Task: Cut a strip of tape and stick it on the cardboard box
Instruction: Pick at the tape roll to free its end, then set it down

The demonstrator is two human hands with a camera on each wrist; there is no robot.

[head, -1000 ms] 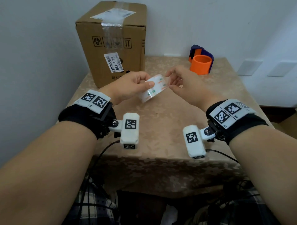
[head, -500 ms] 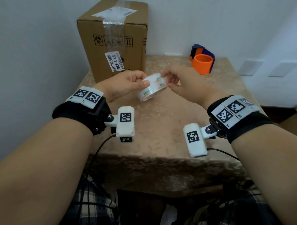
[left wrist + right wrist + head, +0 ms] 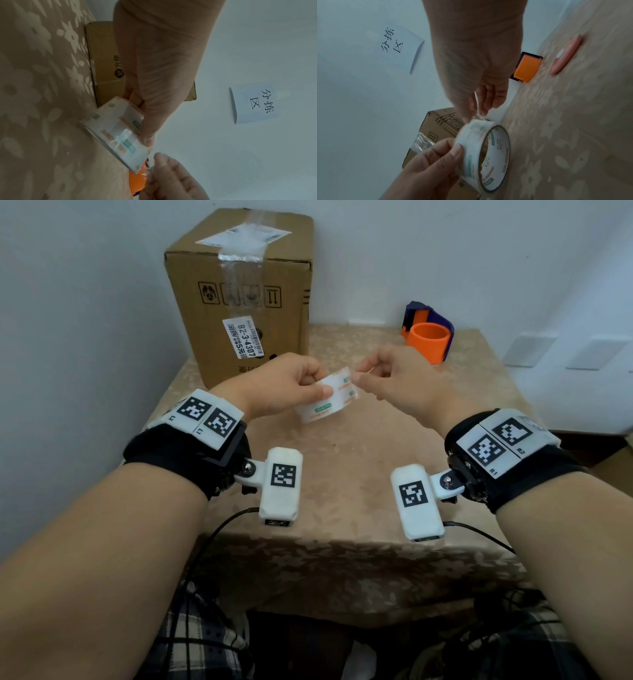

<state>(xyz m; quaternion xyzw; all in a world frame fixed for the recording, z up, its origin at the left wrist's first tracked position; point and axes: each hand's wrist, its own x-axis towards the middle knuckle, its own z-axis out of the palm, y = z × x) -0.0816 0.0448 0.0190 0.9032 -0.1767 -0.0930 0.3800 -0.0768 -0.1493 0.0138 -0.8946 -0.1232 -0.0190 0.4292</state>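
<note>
A roll of clear tape (image 3: 327, 398) with orange and green print is held in the air above the table, in front of the cardboard box (image 3: 246, 296). My left hand (image 3: 291, 386) grips the roll (image 3: 481, 155) with the thumb on its outer face. My right hand (image 3: 380, 376) pinches the loose end of the tape (image 3: 476, 105) just right of the roll (image 3: 118, 132), thumb and forefinger together. The box stands upright at the back left, with old clear tape and a white label over its top seam.
An orange and blue tape dispenser (image 3: 428, 337) sits at the back right of the table (image 3: 342, 467). A pink utility knife (image 3: 566, 54) lies on the flowered cloth right of my right hand. A paper sign (image 3: 254, 104) hangs on the wall. The table's front edge is near my wrists.
Both hands and the roll have come slightly nearer and lower. My right fingers closed on the tape's loose end, and the hands have drawn a little apart.
</note>
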